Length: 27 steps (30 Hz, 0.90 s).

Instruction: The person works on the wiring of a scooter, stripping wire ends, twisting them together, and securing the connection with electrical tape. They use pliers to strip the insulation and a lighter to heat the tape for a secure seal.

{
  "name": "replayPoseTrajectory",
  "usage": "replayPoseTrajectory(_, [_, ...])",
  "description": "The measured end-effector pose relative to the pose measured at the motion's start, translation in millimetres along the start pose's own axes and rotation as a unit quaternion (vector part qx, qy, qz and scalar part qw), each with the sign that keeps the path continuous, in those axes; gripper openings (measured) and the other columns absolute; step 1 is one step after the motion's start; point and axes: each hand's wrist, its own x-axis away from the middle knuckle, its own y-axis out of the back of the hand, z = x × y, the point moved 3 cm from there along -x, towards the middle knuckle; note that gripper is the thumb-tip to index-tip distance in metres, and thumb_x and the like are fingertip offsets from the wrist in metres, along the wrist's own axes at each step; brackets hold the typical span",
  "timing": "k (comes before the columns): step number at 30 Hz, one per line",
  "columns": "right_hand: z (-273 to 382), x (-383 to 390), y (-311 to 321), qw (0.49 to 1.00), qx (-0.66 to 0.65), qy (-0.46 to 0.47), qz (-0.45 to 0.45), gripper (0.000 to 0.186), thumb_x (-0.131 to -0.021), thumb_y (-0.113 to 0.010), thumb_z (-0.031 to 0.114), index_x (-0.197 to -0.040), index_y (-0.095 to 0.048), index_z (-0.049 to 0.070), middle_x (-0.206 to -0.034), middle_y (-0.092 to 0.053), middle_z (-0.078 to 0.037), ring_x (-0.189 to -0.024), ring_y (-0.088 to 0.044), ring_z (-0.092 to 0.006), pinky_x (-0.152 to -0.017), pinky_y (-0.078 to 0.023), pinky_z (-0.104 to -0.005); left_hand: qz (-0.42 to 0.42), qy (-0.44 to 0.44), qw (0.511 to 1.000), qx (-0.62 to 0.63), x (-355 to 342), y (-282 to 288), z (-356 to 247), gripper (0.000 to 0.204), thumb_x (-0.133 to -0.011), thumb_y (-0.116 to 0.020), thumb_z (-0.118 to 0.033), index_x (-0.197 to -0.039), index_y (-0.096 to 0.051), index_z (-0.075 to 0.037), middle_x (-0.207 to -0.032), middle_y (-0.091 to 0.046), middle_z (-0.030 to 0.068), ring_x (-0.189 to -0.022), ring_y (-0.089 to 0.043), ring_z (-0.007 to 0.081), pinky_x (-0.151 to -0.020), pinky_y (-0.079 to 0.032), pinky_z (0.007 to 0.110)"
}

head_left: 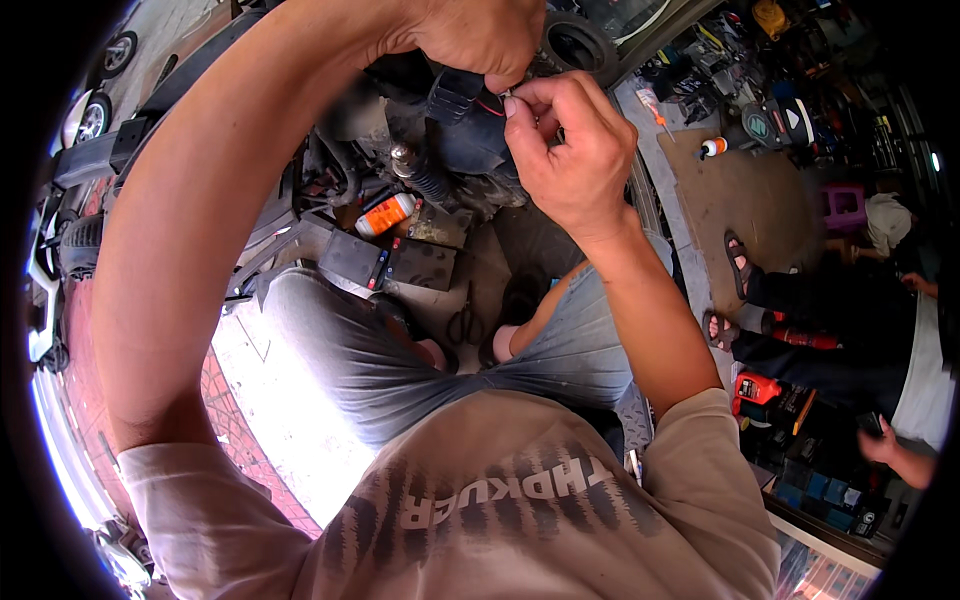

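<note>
My left hand [487,38] reaches in from the top, its fingers closed at the vehicle; most of them are turned away from view. Against it, my right hand [575,150] is pinched, thumb to forefinger. A thin red wire [489,108] runs to the right fingertips. What the left fingertips hold is too small and covered to make out. Beside them sits a black ribbed block [455,97] on the vehicle's dark workings. Below it a shock absorber [425,178] with a metal top stands tilted.
Between my knees and the vehicle lie an orange-and-white bottle [385,215], two dark batteries [420,264] and scissors [465,325]. At right are a screwdriver [656,112], a small white bottle [713,147], a purple stool [845,207], a red container [756,388] and other people's sandalled feet [737,262].
</note>
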Motion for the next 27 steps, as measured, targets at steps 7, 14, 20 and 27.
replayPoseTrajectory(7, [-19.1, 15.3, -22.6, 0.601, -0.592, -0.534, 0.053, 0.019, -0.102, -0.074, 0.020, -0.094, -0.069, 0.004, -0.084, -0.069, -0.007, -0.061, -0.061, -0.0194, -0.056, -0.044, -0.0339, -0.018, -0.051, 0.981, -0.189, 2.4, 2.2, -7.2, 0.021, -0.088, -0.078, -0.016, -0.095, -0.084, 0.003, -0.089, -0.080, 0.0219, -0.087, -0.074, 0.0316, -0.083, -0.058, 0.045])
replayPoseTrajectory(14, [-11.2, 25.7, -16.3, 0.699, -0.551, -0.454, 0.031, 0.019, -0.101, -0.076, 0.006, -0.119, -0.074, 0.000, -0.095, -0.074, -0.008, -0.061, -0.069, -0.0158, -0.049, -0.044, -0.0267, -0.093, 0.050, 0.994, -0.011, 30.0, 5.4, -39.4, 0.023, -0.090, -0.074, -0.016, -0.102, -0.084, 0.002, -0.101, -0.082, 0.0224, -0.098, -0.077, 0.0315, -0.089, -0.059, 0.044])
replayPoseTrajectory(20, [-22.6, 22.4, -15.6, 0.746, -0.533, -0.395, 0.052, 0.028, -0.104, -0.076, 0.003, -0.131, -0.076, -0.002, -0.102, -0.079, -0.011, -0.063, -0.071, -0.0130, -0.049, -0.046, -0.0238, -0.128, 0.088, 0.987, -0.039, 22.2, 3.6, -34.6, 0.020, -0.089, -0.072, -0.013, -0.099, -0.082, 0.000, -0.100, -0.083, 0.0201, -0.097, -0.077, 0.0303, -0.088, -0.059, 0.044])
replayPoseTrajectory(27, [-36.2, 14.4, -10.8, 0.768, -0.540, -0.312, 0.144, 0.025, -0.107, -0.075, 0.004, -0.130, -0.077, -0.003, -0.105, -0.083, -0.015, -0.067, -0.075, -0.0138, -0.054, -0.050, -0.0227, -0.115, 0.073, 0.988, -0.068, 28.1, 7.3, -42.9, 0.021, -0.094, -0.070, -0.016, -0.103, -0.082, -0.001, -0.099, -0.082, 0.0201, -0.096, -0.078, 0.0306, -0.087, -0.059, 0.044])
